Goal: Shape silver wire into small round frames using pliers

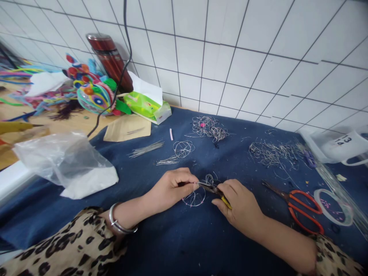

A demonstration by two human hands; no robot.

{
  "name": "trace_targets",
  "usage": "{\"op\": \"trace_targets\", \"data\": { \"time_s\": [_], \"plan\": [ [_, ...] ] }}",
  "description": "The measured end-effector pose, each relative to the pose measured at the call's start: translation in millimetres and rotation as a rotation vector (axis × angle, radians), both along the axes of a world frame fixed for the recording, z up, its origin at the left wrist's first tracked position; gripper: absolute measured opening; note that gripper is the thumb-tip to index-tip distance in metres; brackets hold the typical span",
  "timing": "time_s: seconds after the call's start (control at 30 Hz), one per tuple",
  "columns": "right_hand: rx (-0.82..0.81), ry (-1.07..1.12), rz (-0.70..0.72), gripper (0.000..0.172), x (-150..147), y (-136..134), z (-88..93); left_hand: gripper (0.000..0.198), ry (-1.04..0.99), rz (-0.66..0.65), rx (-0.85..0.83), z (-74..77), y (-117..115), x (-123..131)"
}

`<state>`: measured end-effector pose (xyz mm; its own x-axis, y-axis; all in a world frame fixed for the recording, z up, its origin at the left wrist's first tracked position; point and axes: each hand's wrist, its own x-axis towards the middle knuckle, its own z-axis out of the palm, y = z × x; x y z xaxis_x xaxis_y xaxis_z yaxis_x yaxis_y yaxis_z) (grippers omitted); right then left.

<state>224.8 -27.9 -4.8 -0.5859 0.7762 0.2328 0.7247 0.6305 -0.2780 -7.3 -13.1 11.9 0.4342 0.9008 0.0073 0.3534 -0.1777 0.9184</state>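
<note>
Between thumb and fingers, my left hand (175, 188) pinches a round wire ornament (198, 203) with small pink beads on its rim. My right hand (240, 203) is wrapped round the yellow handles of a pair of pliers (214, 188). Their dark jaws point left and meet the ornament's upper edge beside my left fingertips. Just behind the jaws, thin wire loops (209, 178) stick up; whether they belong to the ornament I cannot tell. Past my left hand lie a coiled wire piece (184, 149) and bundles of straight wires (146, 149).
Orange-handled scissors (304, 209) and a round dish of pink beads (333, 207) lie at right. Tangled wire heaps (276, 153) are farther back. At left are a plastic bag (66, 157), a tissue pack (146, 107) and a red thermos (110, 61). A tiled wall (224, 57) bounds the back.
</note>
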Motion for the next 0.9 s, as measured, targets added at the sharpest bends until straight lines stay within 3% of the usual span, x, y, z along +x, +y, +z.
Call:
{"op": "trace_targets", "data": {
  "time_s": [0.2,0.9],
  "plan": [
    [0.133,-0.078,0.036,0.033,0.7,3.2,0.2,0.017,0.013,-0.023,0.032,-0.7,0.2,-1.3],
    [0.284,-0.176,0.070,0.030,5.0,2.7,-3.5,0.018,0.101,-0.028,0.051,4.5,-0.8,1.1]
  ]
}}
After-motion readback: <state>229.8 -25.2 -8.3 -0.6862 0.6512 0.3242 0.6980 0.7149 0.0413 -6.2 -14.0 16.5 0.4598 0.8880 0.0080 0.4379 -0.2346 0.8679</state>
